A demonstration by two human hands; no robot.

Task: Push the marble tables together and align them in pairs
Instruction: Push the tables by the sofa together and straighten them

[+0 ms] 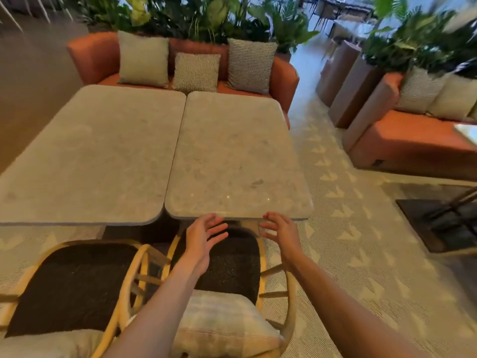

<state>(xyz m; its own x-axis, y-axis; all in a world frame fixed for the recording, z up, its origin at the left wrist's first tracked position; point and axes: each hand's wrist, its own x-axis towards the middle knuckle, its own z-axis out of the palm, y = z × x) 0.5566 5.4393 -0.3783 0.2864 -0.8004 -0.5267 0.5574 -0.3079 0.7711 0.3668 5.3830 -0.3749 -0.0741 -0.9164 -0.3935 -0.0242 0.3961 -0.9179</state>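
Two grey marble tables stand side by side in front of me. The left table [87, 156] and the right table [235, 156] meet along their long edges with only a thin seam between them. The left one's near edge sits slightly closer to me than the right one's. My left hand [204, 236] hovers just below the right table's near edge, fingers spread, holding nothing. My right hand [280, 229] is beside it near the same edge, also with fingers apart and empty.
Two rattan chairs with dark seats, the left chair [74, 285] and the right chair [232, 270], are tucked at the tables' near side. An orange sofa [284, 78] with cushions backs the tables. Another orange sofa [413, 146] is at right. Patterned carpet [348, 254] lies to the right.
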